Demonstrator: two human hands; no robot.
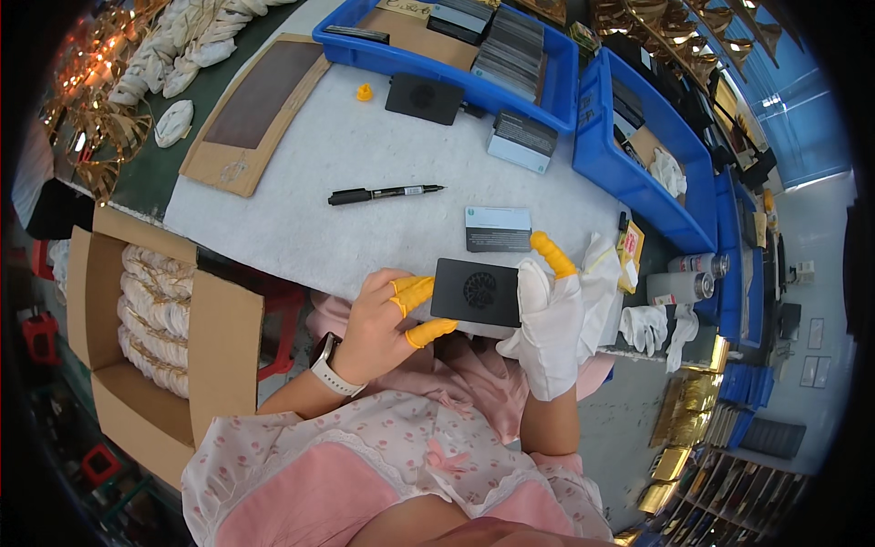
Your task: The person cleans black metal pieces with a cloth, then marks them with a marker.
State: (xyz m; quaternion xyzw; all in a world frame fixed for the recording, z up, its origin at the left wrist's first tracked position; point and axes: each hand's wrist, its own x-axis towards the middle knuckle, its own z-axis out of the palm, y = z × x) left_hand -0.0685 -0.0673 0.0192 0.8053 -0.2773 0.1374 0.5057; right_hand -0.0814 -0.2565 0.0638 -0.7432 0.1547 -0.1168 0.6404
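Note:
A thin black card (pixel 476 292) with a round dark pattern is held between my two hands near the table's front edge. My left hand (pixel 383 324) wears yellow finger cots and a watch; its cotted fingers close on the card's left edge, their tips partly hidden behind it. My right hand (pixel 551 319) wears a white glove and grips the card's right edge, one yellow-cotted finger raised off it. Just beyond the card lies a small stack of cards (pixel 498 229), light on top with grey edges. A black marker pen (pixel 386 194) rests on the white cloth (pixel 283 223).
Blue bins (pixel 437 66) (pixel 652 205) with stacked cards stand at the back and right. Another black card (pixel 424 98), a card stack (pixel 521 141) and a yellow finger cot (pixel 365 92) lie before them. Cardboard (pixel 251 114) lies left; an open carton (pixel 223 346) holds white-wrapped bundles. Bottles (pixel 681 287) stand right.

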